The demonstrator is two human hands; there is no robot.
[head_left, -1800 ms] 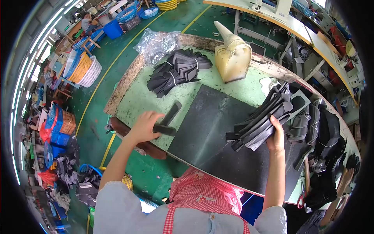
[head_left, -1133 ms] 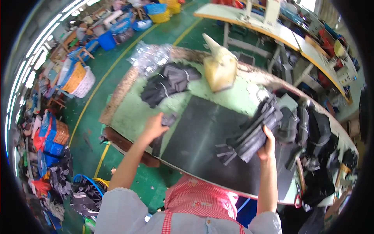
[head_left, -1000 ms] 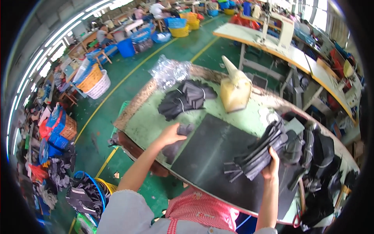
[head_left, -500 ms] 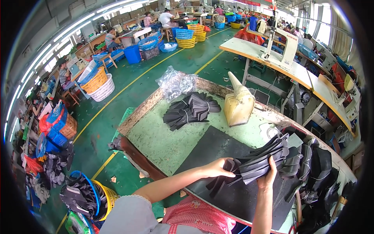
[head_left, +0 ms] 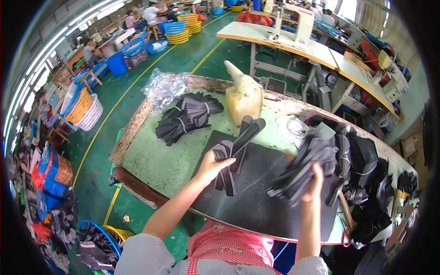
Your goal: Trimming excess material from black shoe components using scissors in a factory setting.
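Note:
A few flat black strips with rounded ends [head_left: 247, 134] are in my left hand [head_left: 215, 166], fingers closed round them with the thumb on top. They cross one another above the black mat [head_left: 263, 183]. To the right, my right hand [head_left: 314, 185] grips a thick bundle of similar black strips [head_left: 316, 153], smeared by motion; part of the fingers is hidden behind it. Tied fans of black strips [head_left: 197, 110] lie on the green tabletop [head_left: 142, 149], beyond my left hand. Beside them stands a yellowed plastic bottle with a long cone spout [head_left: 243, 101].
Stacked black pieces [head_left: 364, 153] crowd the table's right side, near a wooden handle [head_left: 346, 208] and a red-handled tool [head_left: 346, 236]. A clear plastic bag [head_left: 165, 87] sits at the far left corner. A raised worn rim [head_left: 137, 121] edges the table. Beyond stands a white sewing machine [head_left: 303, 27].
My hands have moved apart: the left went left with a few strips, the right keeps the larger bundle. The view has shifted, so the table sits further left.

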